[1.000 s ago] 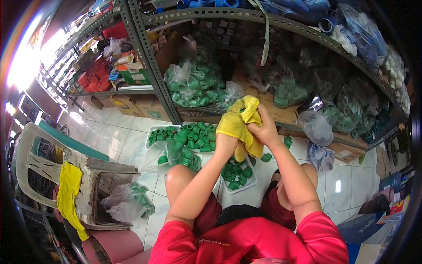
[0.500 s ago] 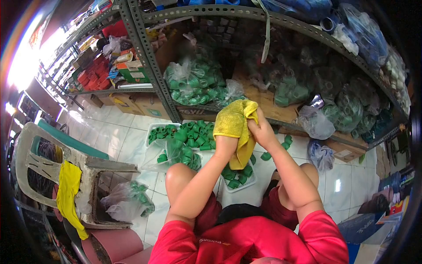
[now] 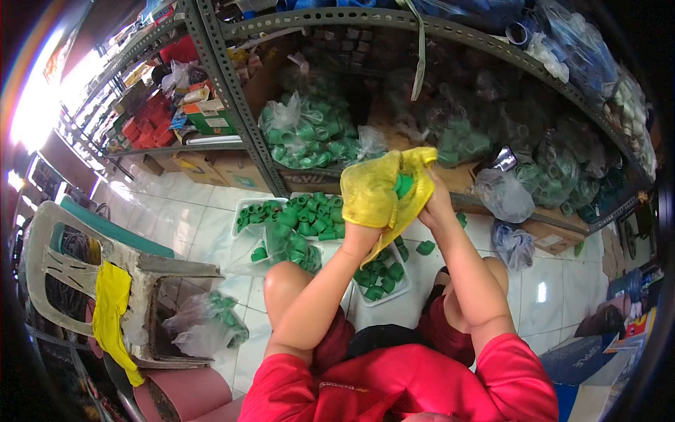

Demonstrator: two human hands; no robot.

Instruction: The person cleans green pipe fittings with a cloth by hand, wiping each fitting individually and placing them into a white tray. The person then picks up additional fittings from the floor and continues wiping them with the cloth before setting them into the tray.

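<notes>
A yellow cloth (image 3: 370, 191) covers my left hand (image 3: 361, 238), so its fingers are hidden and only the wrist side shows below the fabric. Between the folds a green pipe fitting (image 3: 403, 185) peeks out, wrapped by the cloth. My right hand (image 3: 437, 202) is closed on the cloth's right edge, its fingertips partly behind the fabric. Both hands are raised in front of the shelf. Beneath them sits a white tray (image 3: 385, 300) with several green fittings (image 3: 375, 293). Left of that, a second white tray (image 3: 239, 209) is heaped with green fittings (image 3: 309, 211).
A clear bag (image 3: 246, 246) of fittings leans at the left tray. A worn plastic chair (image 3: 151, 274) with a yellow cloth strip (image 3: 112, 302) stands left. The metal shelf (image 3: 239, 105) ahead holds bagged fittings (image 3: 309, 133). Loose fittings (image 3: 425, 247) lie on the tiles.
The cloth has opened out and its right edge has swung up and right with my right hand. The green fitting now shows between the folds. My left hand stays nearly in place.
</notes>
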